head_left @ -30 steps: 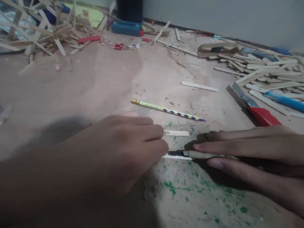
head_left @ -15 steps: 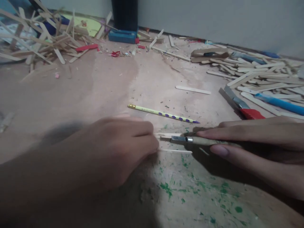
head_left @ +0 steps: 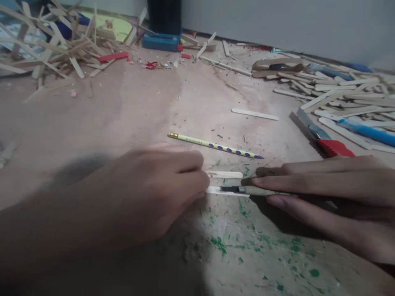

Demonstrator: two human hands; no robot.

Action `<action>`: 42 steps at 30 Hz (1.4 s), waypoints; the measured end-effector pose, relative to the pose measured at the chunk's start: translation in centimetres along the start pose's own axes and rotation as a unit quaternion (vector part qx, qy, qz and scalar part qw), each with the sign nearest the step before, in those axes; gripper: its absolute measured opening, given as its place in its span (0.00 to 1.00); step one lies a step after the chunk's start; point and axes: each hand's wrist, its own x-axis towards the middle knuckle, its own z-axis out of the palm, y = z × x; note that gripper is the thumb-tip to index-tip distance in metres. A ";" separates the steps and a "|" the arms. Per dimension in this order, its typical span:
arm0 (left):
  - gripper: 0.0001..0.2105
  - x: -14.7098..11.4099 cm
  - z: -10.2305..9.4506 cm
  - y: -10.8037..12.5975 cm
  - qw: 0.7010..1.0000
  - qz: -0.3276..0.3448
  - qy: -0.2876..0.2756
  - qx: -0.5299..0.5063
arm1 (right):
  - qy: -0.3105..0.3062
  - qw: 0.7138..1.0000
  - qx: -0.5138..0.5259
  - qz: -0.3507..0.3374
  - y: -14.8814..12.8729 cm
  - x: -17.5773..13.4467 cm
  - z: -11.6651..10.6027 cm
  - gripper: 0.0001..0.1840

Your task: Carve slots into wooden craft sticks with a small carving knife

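My left hand (head_left: 163, 189) is closed and presses down on the table, its fingertips hidden. From under its fingers stick out the ends of two popsicle sticks, the far popsicle stick (head_left: 228, 174) and the near popsicle stick (head_left: 216, 190). Between thumb and fingers, my right hand (head_left: 333, 201) holds a craft knife (head_left: 259, 191) with a pale handle and metal collar. Its blade points left and lies over the near stick. Just beyond the hands, a yellow pencil with purple dots (head_left: 200, 142) lies on the table.
A single popsicle stick (head_left: 254, 114) lies farther back. At right are a stick pile (head_left: 345, 88), a red-handled cutter (head_left: 335, 148) and a blue pen (head_left: 367, 130). More sticks heap up (head_left: 61, 45) at back left, near a blue block (head_left: 162, 42) against the wall.
The craft knife has come toward me, from beside the far popsicle stick to over the near one. The far stick's rounded end now shows. My left hand stays nearly in place.
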 end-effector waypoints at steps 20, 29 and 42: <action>0.20 0.2 0.0 -0.1 0.999 -0.013 -0.006 -0.041 | -0.021 0.999 -0.021 -0.027 2.8 -3.7 0.7 0.26; 0.18 0.2 -0.2 -0.2 0.999 -0.015 -0.013 -0.044 | -0.025 0.999 -0.028 -0.037 1.6 -2.8 -0.7 0.25; 0.19 0.1 -0.1 -0.2 0.997 -0.019 -0.005 -0.074 | -0.088 0.993 -0.013 -0.075 -0.6 2.1 -0.9 0.25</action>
